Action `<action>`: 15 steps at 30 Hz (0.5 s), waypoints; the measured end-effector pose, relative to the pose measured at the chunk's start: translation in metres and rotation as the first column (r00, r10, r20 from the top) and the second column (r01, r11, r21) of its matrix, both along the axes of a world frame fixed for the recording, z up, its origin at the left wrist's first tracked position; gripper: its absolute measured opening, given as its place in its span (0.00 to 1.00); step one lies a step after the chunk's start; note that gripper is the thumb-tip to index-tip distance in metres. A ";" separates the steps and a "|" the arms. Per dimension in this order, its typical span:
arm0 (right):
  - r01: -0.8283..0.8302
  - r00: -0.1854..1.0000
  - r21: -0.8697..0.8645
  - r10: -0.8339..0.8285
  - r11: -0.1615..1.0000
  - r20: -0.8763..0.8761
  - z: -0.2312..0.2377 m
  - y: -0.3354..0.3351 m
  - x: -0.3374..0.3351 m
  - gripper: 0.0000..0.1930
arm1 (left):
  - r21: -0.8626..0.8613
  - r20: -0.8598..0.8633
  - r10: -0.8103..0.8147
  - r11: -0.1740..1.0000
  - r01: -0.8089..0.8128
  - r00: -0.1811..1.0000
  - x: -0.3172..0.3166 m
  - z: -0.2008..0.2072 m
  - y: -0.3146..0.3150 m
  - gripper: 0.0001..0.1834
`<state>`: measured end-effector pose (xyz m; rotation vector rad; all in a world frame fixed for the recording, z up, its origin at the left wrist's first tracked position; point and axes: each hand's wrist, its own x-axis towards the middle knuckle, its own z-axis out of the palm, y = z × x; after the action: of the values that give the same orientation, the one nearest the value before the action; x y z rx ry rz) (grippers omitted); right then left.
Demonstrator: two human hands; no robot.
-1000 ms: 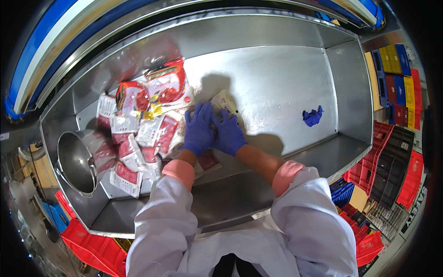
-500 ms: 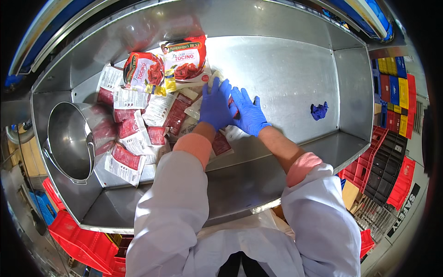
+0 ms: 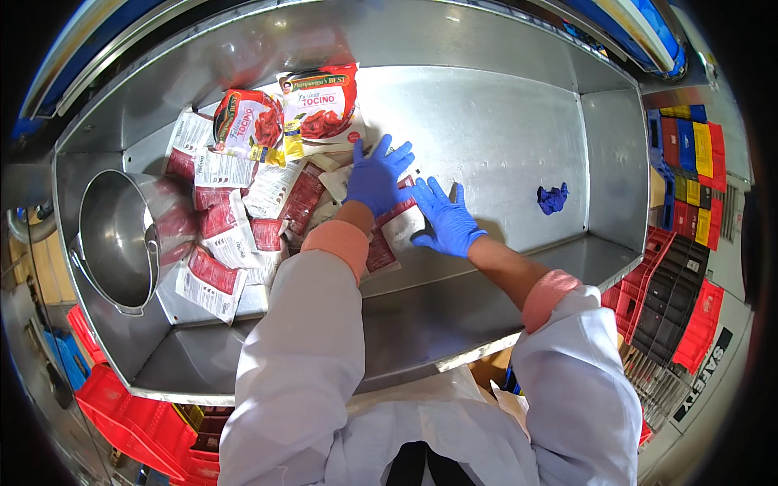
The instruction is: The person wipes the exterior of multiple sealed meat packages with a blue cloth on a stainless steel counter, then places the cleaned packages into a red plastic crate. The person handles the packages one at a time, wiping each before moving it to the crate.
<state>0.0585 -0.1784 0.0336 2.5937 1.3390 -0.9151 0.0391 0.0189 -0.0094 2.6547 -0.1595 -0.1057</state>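
A flat white-and-dark-red plastic packet is flanked here, toward the grey steel trough's near edge — overlapped by the blue-gloved left hand, bordered rightward by the blue-gloved right hand. Fingers are splayed wide, nothing visibly clasped — long axis part-hidden.

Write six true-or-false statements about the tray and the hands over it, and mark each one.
1. The tray has a bucket at its left end. True.
2. The left hand and the right hand are gloved in blue. True.
3. The right hand is clenched into a fist. False: it is spread open.
4. A crumpled blue scrap lies to the right of both hands. True.
5. Most packs lie at the tray's right end. False: the packs crowd toward its left.
6. The left hand grasps the bucket. False: it is spread over packs.
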 end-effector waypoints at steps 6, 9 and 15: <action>0.007 1.000 -0.016 -0.007 1.000 0.005 0.005 -0.009 -0.028 0.48 | 0.099 -0.144 -0.305 0.942 0.320 0.942 0.024 0.003 -0.035 0.26; 0.041 0.997 -0.215 -0.054 0.976 -0.052 0.015 0.041 -0.029 0.42 | 0.119 -0.154 -0.293 0.943 0.312 0.944 0.022 0.004 -0.037 0.20; -0.094 0.993 0.059 0.089 0.994 0.078 0.000 0.051 0.009 0.30 | 0.331 0.211 0.235 0.896 -0.296 0.949 -0.007 0.003 -0.023 0.21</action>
<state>0.0673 -0.1271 0.0336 2.5591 1.4753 -0.7655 0.0322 -0.0041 -0.0067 3.0198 0.1926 0.1975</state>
